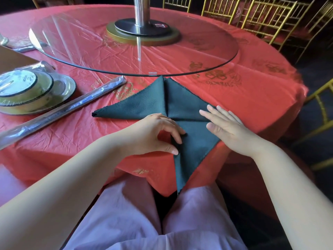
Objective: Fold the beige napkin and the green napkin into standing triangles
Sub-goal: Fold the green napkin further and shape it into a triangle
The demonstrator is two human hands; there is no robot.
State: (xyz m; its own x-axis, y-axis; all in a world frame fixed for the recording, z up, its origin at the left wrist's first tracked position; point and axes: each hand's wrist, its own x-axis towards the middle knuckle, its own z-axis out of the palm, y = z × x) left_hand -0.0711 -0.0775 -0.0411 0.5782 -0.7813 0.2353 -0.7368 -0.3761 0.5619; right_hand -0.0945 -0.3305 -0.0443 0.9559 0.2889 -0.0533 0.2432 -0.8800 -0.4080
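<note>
The dark green napkin (180, 103) lies partly folded on the red tablecloth (234, 91) near the table's front edge. One pointed flap reaches left, and another point hangs over the edge toward my lap. My left hand (158, 134) pinches a folded edge of the napkin near its middle between thumb and fingers. My right hand (227, 127) rests flat, fingers spread, on the napkin's right side, pressing it down. No beige napkin is in view.
A glass turntable (126, 49) on a metal post fills the table's middle. Plastic-wrapped stacked dishes (32, 91) and wrapped chopsticks (63, 109) lie at the left. A cardboard box edge (12, 58) is at far left. Gold chairs (266, 17) ring the far side.
</note>
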